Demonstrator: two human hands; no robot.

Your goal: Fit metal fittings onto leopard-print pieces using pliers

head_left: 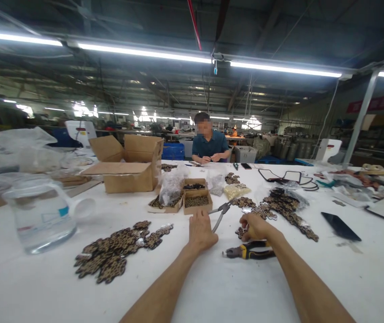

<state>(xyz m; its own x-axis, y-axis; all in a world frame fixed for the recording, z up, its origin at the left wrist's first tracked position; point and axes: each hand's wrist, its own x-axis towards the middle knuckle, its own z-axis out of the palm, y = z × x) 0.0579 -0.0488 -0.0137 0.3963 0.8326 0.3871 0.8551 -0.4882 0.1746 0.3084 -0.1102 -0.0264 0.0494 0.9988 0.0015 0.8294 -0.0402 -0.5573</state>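
Observation:
My left hand (201, 231) is closed round a handle of the grey long-nosed pliers (224, 208), whose jaws point away to the right. My right hand (255, 226) has its fingers pinched on a small leopard-print piece (240, 232). Just below that hand lie yellow-and-black pliers (247, 251) on the white table (222, 291). Beyond my left hand, a small cardboard box (196, 202) holds many tiny brass-coloured parts. One pile of leopard-print pieces (111, 251) is at the left, another pile (282, 206) at the right.
A water jug (42, 220) stands at the left, with an open carton (131, 177) behind it. A black phone (340, 225) lies at the right. Plastic bags (173, 185) rest mid-table. Across the table sits a person (210, 146).

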